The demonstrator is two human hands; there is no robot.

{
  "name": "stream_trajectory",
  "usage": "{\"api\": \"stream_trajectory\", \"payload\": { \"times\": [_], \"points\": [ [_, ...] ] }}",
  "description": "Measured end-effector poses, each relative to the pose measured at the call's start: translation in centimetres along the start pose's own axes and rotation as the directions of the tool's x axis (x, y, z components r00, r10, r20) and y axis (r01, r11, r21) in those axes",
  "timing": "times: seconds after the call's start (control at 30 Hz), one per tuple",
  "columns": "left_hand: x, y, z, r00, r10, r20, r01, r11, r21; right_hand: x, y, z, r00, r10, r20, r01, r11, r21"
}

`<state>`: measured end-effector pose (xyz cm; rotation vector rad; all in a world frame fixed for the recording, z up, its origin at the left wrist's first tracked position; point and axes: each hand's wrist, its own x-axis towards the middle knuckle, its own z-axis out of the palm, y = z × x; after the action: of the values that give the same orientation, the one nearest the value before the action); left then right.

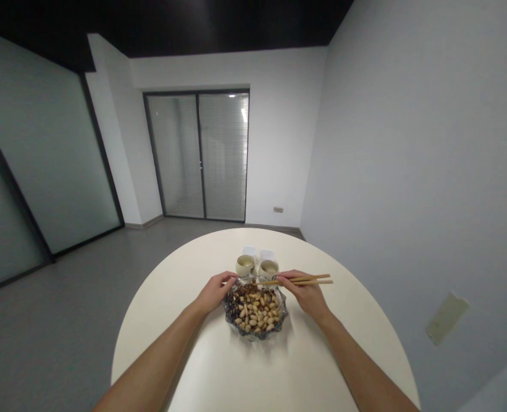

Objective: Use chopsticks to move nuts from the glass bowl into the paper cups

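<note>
A glass bowl with a scalloped rim stands on the round table, filled with pistachio-like nuts, dark seeds at its left and reddish-brown pieces at its far side. My left hand grips the bowl's far left rim between thumb and fingers. In my right hand is a pair of wooden chopsticks, their thin tips pointing left over the far part of the bowl. Whether anything is between the tips is too small to tell. Just behind the bowl stand two small cups, a left cup and a right cup.
Two small white dishes or lids, one on the left and one on the right, lie behind the cups. The cream table has a rounded edge. A white wall rises close on the right.
</note>
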<state>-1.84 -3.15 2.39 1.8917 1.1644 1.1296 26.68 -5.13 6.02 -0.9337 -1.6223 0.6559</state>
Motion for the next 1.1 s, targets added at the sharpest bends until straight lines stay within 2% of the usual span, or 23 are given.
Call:
{"api": "stream_trajectory", "payload": {
  "times": [0.23,0.5,0.77,1.1],
  "points": [
    [-0.1,0.1,0.0,1.000,-0.004,-0.009,0.004,1.000,0.005,0.0,-0.6,-0.1,1.000,0.017,-0.011,-0.017,1.000,0.014],
    [0.0,-0.3,0.0,1.000,-0.002,0.000,0.002,1.000,-0.005,0.1,0.3,-0.2,0.998,0.055,0.018,-0.055,0.998,-0.017],
    [0.1,0.0,0.0,1.000,-0.010,-0.015,0.010,1.000,0.015,0.0,0.3,0.1,0.999,0.020,0.030,-0.019,0.999,-0.026],
    [0.0,-0.1,0.0,1.000,-0.007,-0.003,0.007,1.000,0.013,0.0,-0.6,-0.3,1.000,-0.020,-0.021,0.020,1.000,-0.019]
  ]
}}
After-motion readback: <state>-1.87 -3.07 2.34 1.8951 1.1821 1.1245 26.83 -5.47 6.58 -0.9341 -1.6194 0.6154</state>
